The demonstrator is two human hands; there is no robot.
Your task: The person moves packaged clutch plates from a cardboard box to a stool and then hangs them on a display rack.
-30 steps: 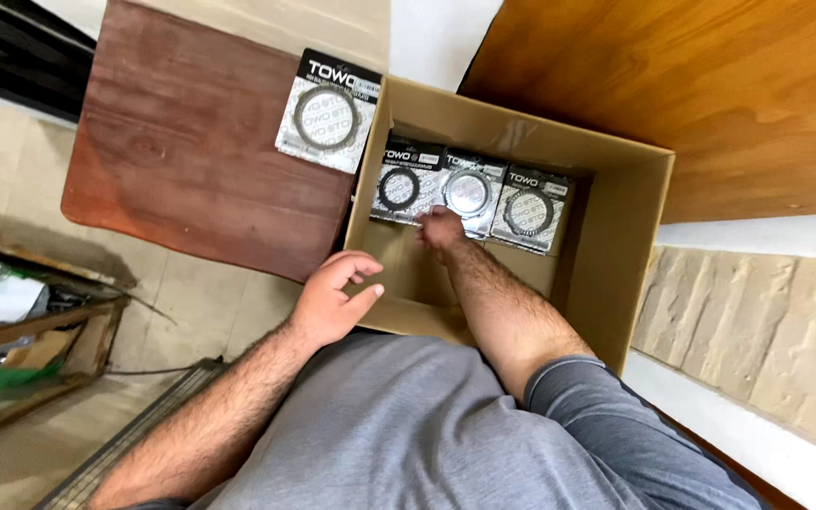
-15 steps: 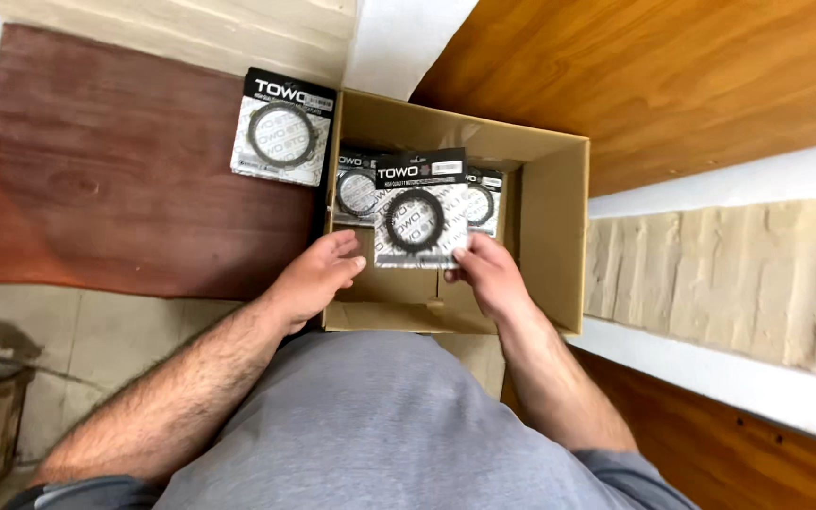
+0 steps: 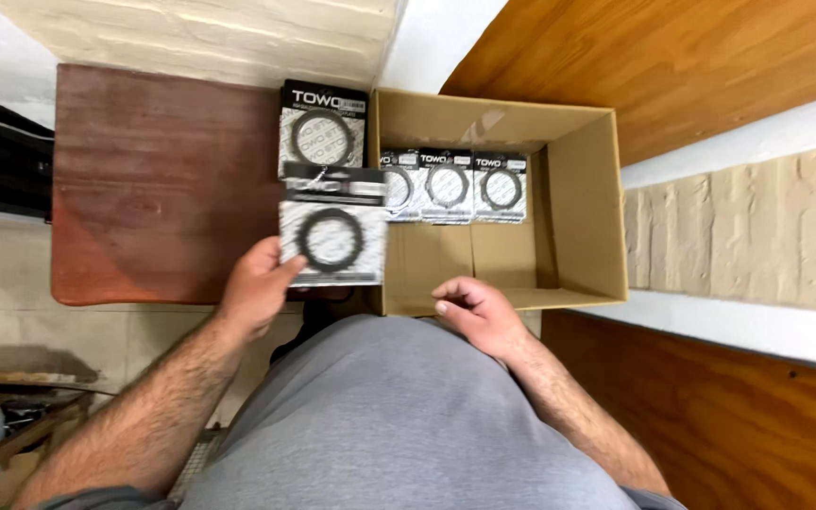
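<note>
A person's left hand (image 3: 255, 288) is gripping a flat black-and-white packet (image 3: 332, 225) showing a dark ring, holding it up over the near right edge of a reddish wooden table (image 3: 144, 179), right beside the left wall of an open cardboard box (image 3: 578, 227). The right hand (image 3: 476, 314) is hanging loose and empty at the box's near rim. A matching packet (image 3: 325, 127) is lying at the table's far right corner, while three more (image 3: 452, 185) are standing in a row along the box's far side.
</note>
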